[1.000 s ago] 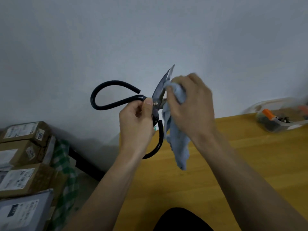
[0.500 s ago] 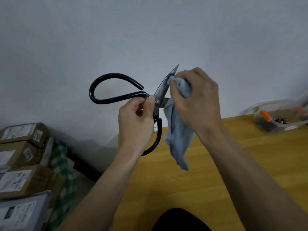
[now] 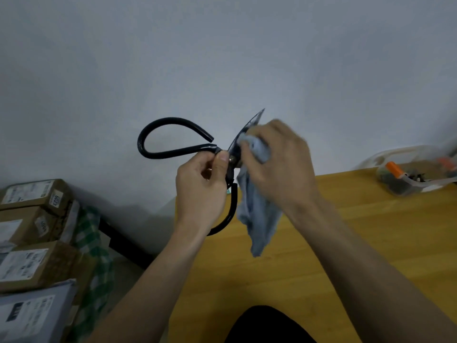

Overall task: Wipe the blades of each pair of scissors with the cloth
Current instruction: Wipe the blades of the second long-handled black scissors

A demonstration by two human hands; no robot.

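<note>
Scissors: one pair (image 3: 173,144), black looped handles, raised above the wooden table (image 3: 371,243).
Cloth: one, blue (image 3: 257,214).
Left hand (image 3: 200,191): pinches the scissors near the pivot.
Right hand (image 3: 279,159): grips the cloth against the blade (tip pokes above the knuckles).
Boxes: several cardboard ones (image 3: 32,219), lower left.

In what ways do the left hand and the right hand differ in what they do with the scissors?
The left hand grips the scissors bare, near the pivot where the black handles meet; the right hand holds a blue cloth against the blade. The left hand looks sharp; the right hand is blurred. Both are raised above the wooden table.
</note>
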